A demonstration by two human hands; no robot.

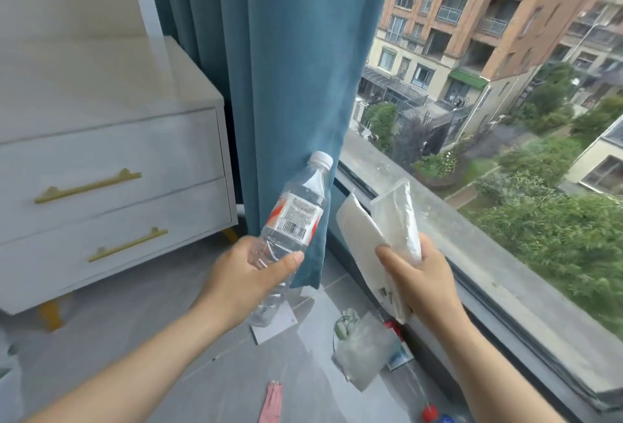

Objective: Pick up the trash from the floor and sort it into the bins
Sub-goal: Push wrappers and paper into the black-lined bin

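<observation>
Grey tiled floor [168, 338] along the window. A white card [283, 321] lies flat at centre. To its right, a clear plastic wrapper [362, 355] lies beside a green-and-white item [347, 320] and a printed sheet [399, 358]. A pink strip [271, 404], a red cap [429, 413] and a blue object [445, 419] lie at the lower edge. A white drawer cabinet [101, 169] stands at left on yellow legs [50, 316].

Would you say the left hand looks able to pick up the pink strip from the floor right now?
Probably not as it stands: the left hand is wrapped round the water bottle, so its fingers are taken. The pink strip itself lies uncovered on the floor.
</observation>
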